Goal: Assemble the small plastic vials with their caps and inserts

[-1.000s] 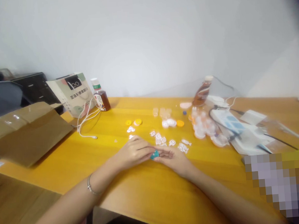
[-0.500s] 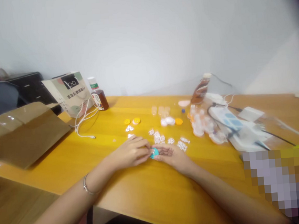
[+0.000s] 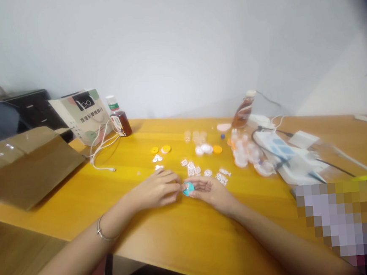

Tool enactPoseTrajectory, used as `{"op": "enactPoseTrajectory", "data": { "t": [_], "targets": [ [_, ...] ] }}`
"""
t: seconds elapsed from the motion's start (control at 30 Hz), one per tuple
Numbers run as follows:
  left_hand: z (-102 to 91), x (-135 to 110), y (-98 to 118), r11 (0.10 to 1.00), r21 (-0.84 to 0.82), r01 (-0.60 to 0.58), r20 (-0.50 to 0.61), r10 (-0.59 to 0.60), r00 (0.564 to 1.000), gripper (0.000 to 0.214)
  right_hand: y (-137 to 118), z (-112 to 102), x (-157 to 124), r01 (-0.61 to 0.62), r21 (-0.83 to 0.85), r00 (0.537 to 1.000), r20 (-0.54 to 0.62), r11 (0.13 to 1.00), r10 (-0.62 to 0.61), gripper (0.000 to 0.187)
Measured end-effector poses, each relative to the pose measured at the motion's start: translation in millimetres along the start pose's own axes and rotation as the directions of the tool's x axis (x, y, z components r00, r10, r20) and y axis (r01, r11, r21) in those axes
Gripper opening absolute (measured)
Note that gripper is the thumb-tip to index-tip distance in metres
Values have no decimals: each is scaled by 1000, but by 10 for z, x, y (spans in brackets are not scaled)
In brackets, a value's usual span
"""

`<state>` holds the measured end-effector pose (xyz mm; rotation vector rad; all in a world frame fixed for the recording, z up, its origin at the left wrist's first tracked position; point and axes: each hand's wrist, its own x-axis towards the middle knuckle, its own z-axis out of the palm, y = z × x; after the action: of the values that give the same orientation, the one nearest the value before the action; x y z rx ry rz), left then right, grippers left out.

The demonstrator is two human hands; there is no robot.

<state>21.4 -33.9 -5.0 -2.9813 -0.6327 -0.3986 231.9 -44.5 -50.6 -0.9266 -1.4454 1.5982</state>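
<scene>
A small teal disc [image 3: 188,189], blurred and looking like a lid, is between my two hands just above the table. My right hand [image 3: 211,193] grips it from the right, thumb in front and fingers curled behind. From the left, the closed fingertips of my left hand [image 3: 159,190] meet its edge; whether they pinch something small as well is hidden. White cut-out pieces with dark patterns [image 3: 191,168] lie just beyond my hands, and more such pieces [image 3: 221,178] are to the right. Small white heart-like pieces [image 3: 157,158] sit past my left hand.
Yellow discs [image 3: 154,150], white lids [image 3: 204,149], an orange lid [image 3: 217,149] and clear cups [image 3: 196,137] stand farther back. At right are bagged containers [image 3: 243,149], a leaning bottle [image 3: 244,110] and a power strip [image 3: 277,145]. Left are a cardboard box [image 3: 30,170], a paper bag [image 3: 88,117], a bottle [image 3: 120,120] and a white cable [image 3: 100,156].
The view has shifted slightly. My left fingertips have drawn a little left on the teal disc, so more of its face shows. My right hand keeps its hold.
</scene>
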Motion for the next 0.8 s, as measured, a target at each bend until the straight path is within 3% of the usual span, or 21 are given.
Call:
{"op": "enactPoseTrajectory", "data": {
  "t": [0.17,0.33,0.47,0.63,0.8],
  "targets": [
    [24,-4,30,994,109,17,26,-20,999,22,3,-9,-13,18,27,1000,-18,999,-17,37],
    [76,-4,40,997,16,81,-12,-81,997,22,10,-1,-5,89,33,996,-33,996,-87,40],
    [123,10,26,985,-123,120,-52,-128,990,19,0,26,0,92,9,995,-46,996,-91,25],
    [149,37,25,924,-337,180,-105,-227,968,17,-32,70,-21,90,-9,991,-94,996,-90,24],
    [135,61,35,769,-599,223,-113,-357,927,18,-49,83,-43,118,-12,989,-83,993,-119,22]
  ]
}}
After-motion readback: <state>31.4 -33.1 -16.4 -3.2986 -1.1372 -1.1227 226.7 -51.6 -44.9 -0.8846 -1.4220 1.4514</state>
